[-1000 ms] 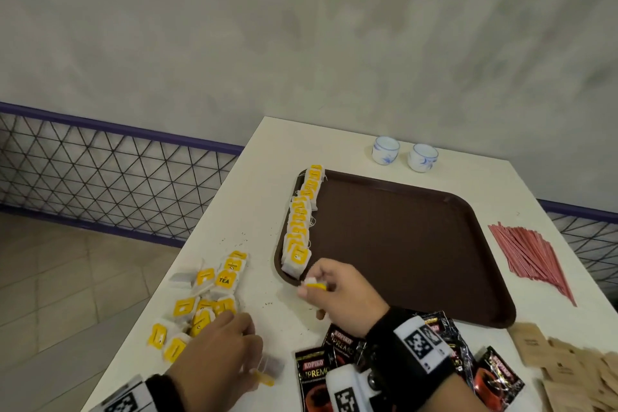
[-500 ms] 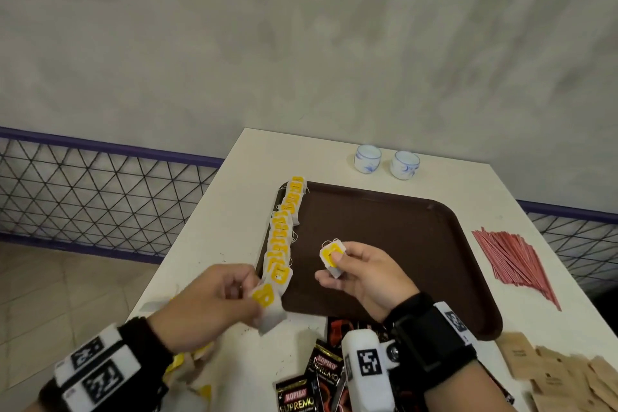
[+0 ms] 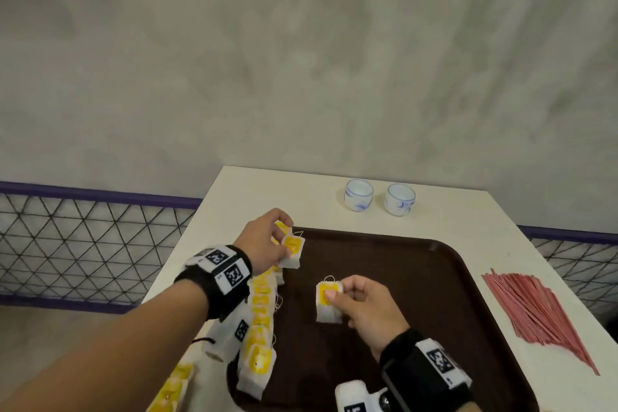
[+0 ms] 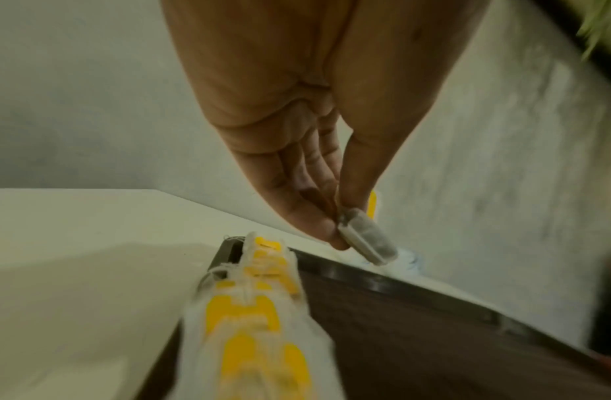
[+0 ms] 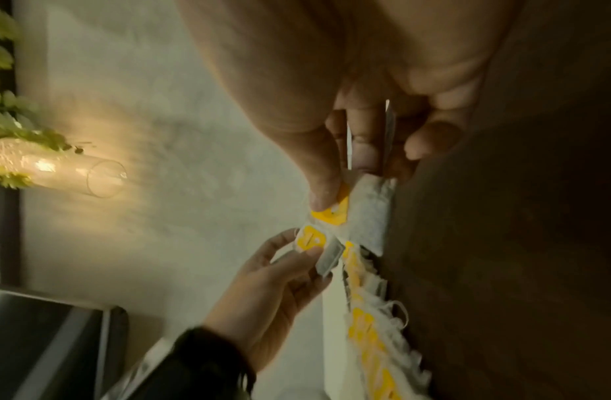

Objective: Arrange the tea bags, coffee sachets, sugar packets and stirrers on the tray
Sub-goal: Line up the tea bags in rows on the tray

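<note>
Head view: a cream table (image 3: 468, 221) is seen against a grey wall (image 3: 301, 60), with a mesh fence (image 3: 83, 244) off its left edge. A brown tray (image 3: 418, 294) is set mid-table; its middle and right side are bare. A row of tea bags (image 3: 261, 321) is laid along its left rim. One tea bag (image 3: 291, 249) is pinched by the left hand (image 3: 264, 244) near the far-left corner; another tea bag (image 3: 328, 303) is pinched by the right hand (image 3: 364, 308) above the tray's middle. Red stirrers (image 3: 541, 311) are piled by the right edge, two cups (image 3: 379, 199) by the far edge.

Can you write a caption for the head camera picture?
Each hand, left and right, pinches a tea bag above the brown tray.
</note>
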A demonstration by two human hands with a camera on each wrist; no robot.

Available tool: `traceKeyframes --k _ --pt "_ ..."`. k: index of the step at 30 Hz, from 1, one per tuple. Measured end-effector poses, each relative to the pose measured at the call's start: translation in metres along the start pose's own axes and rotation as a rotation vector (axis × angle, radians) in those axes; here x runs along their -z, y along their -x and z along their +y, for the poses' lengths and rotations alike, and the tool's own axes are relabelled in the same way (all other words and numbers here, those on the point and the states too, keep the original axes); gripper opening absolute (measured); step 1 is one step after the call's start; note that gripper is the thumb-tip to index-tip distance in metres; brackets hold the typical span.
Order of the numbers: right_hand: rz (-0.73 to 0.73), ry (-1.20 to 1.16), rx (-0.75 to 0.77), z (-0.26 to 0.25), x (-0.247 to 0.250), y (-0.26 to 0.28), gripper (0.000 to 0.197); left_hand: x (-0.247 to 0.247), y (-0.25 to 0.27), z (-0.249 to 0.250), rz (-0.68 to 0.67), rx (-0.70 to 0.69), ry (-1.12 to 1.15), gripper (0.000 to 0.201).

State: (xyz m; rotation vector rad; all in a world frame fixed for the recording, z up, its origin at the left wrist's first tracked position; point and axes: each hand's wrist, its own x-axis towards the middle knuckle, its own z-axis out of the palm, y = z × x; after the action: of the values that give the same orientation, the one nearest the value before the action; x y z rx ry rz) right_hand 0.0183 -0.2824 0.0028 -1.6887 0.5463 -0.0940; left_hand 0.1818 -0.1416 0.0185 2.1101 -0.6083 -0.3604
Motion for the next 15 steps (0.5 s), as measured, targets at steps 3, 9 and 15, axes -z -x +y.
traceKeyframes --k 3,9,15 --pt "0.019 0.054 -0.014 0.005 0.005 -0.026 0.012 -0.011 -0.042 -0.003 0.030 0.009 -0.109 0.034" --pt "0.039 0.096 -0.044 0.016 0.009 -0.066 0.012 -0.028 -0.091 -0.013 -0.013 0.017 -0.212 0.033" --pt "0.043 0.088 -0.027 0.018 0.004 -0.091 0.018 -0.030 -0.104 -0.011 -0.057 0.015 -0.486 0.042"
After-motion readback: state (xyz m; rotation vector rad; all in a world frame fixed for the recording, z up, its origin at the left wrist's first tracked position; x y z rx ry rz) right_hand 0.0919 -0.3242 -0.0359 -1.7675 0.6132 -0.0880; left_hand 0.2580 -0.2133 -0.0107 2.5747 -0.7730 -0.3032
